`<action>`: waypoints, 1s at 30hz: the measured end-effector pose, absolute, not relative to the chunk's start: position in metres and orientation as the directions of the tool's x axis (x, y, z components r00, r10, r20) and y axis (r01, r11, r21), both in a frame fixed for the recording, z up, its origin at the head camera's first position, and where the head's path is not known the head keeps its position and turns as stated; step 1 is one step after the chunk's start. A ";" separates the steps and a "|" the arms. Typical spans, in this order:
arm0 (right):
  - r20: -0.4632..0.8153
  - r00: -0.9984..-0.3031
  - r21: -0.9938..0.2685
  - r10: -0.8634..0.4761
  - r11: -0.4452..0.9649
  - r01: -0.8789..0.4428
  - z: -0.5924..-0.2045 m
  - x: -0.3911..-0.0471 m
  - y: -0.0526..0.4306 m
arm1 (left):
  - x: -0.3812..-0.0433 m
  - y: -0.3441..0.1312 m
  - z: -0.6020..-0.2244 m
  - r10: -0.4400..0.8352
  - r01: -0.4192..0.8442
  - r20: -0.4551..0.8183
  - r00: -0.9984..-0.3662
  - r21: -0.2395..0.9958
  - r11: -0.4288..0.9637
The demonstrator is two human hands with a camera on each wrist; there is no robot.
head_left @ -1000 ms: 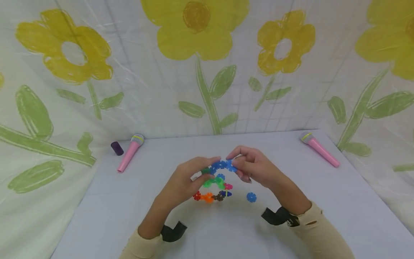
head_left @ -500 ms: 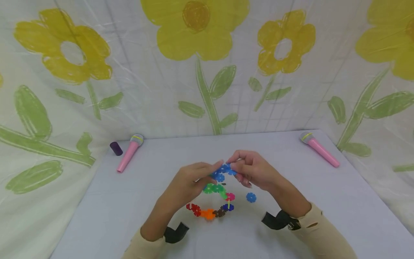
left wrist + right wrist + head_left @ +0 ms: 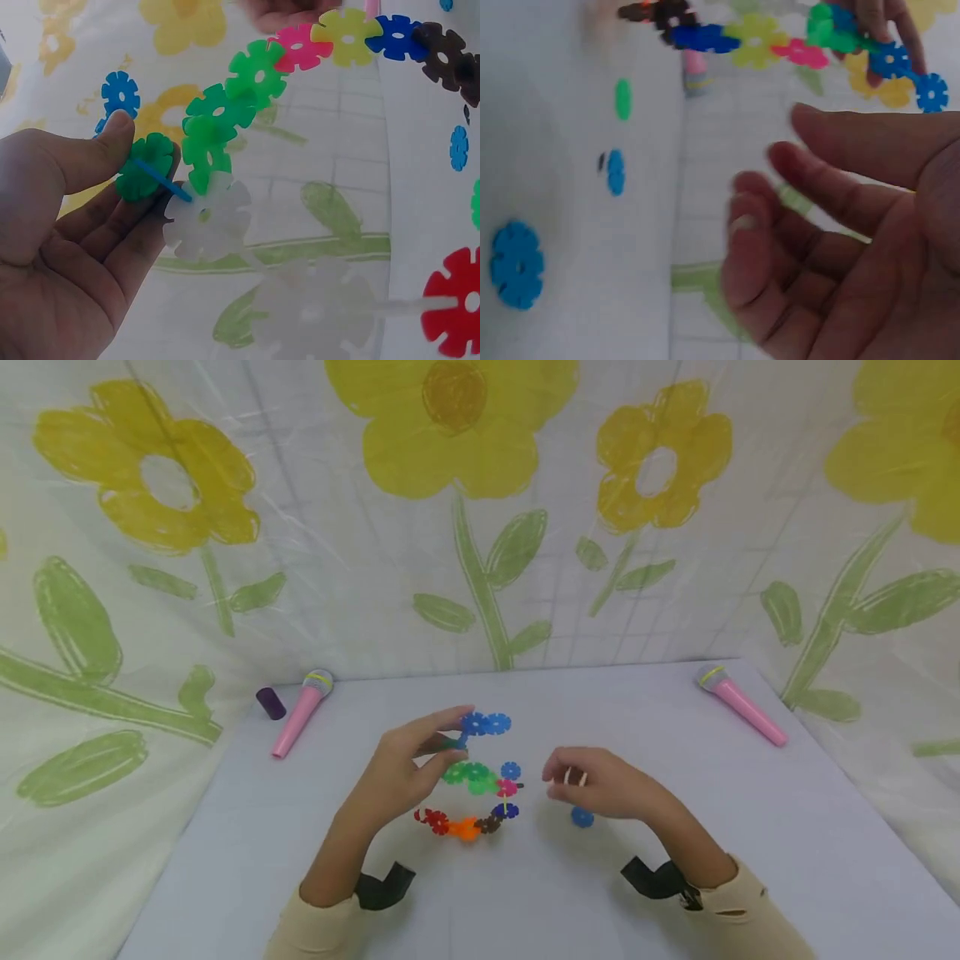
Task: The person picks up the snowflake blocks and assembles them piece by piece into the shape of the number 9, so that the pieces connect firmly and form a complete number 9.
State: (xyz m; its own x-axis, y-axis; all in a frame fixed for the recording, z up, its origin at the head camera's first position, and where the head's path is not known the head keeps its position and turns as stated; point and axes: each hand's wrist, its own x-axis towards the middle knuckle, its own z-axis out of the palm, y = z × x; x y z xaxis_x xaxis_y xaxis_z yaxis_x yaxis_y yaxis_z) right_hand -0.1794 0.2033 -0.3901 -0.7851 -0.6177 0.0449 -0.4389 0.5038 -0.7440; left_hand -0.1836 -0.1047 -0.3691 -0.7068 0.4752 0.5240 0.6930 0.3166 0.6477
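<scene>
My left hand [image 3: 405,772] pinches a chain of interlocking snowflake discs [image 3: 467,828] above the table. In the left wrist view, thumb and fingers hold its dark green disc [image 3: 146,166]. Clear, light green, pink, yellow, dark blue, brown, orange and red discs make up the rest. A short run of blue discs [image 3: 497,723] sticks out past the left fingertips. My right hand [image 3: 607,781] holds nothing, its fingers loosely bent, over the table right of the chain. Just below it, partly covered in the head view, lies a loose blue disc [image 3: 517,264].
Another loose blue disc [image 3: 616,172], a green disc [image 3: 622,99] and a small dark bit [image 3: 601,162] lie on the white table [image 3: 585,910]. Pink toy microphones [image 3: 300,718] lie at the far left and far right, with a dark purple cylinder [image 3: 271,702] beside the left one.
The hands have parted. My left hand has moved left and up with the chain, while my right hand has let go of the blue end and come down toward the loose blue disc.
</scene>
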 end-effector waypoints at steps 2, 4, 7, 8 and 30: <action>-0.060 -0.810 -0.612 -0.583 0.663 -0.432 -0.401 -0.177 0.207 | -0.184 -0.108 -0.368 0.456 0.671 0.514 -0.727 0.673 0.310; -0.146 -0.842 -0.514 -0.520 0.767 -0.385 -0.410 -0.175 0.209 | -0.184 -0.110 -0.367 0.446 0.649 0.496 -0.745 0.694 0.311; -0.207 -0.878 -0.423 -0.431 0.849 -0.317 -0.419 -0.174 0.208 | -0.183 -0.110 -0.366 0.439 0.607 0.455 -0.775 0.728 0.317; -0.215 -0.884 -0.407 -0.414 0.861 -0.304 -0.422 -0.175 0.208 | -0.183 -0.109 -0.366 0.440 0.593 0.439 -0.783 0.741 0.316; 0.524 -0.671 -0.694 -0.525 0.193 -0.694 -0.363 -0.180 0.198 | -0.176 -0.101 -0.365 0.537 0.629 0.444 -0.717 0.744 0.224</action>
State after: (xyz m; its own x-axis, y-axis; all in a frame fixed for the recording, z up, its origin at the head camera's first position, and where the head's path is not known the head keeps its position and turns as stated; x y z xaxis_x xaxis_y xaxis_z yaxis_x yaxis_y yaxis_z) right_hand -0.1805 0.1982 -0.3628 -0.6707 -0.5246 0.5243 -0.6936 0.1932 -0.6939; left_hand -0.1760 -0.1008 -0.3648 -0.7173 0.5367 0.4444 0.6290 0.2242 0.7444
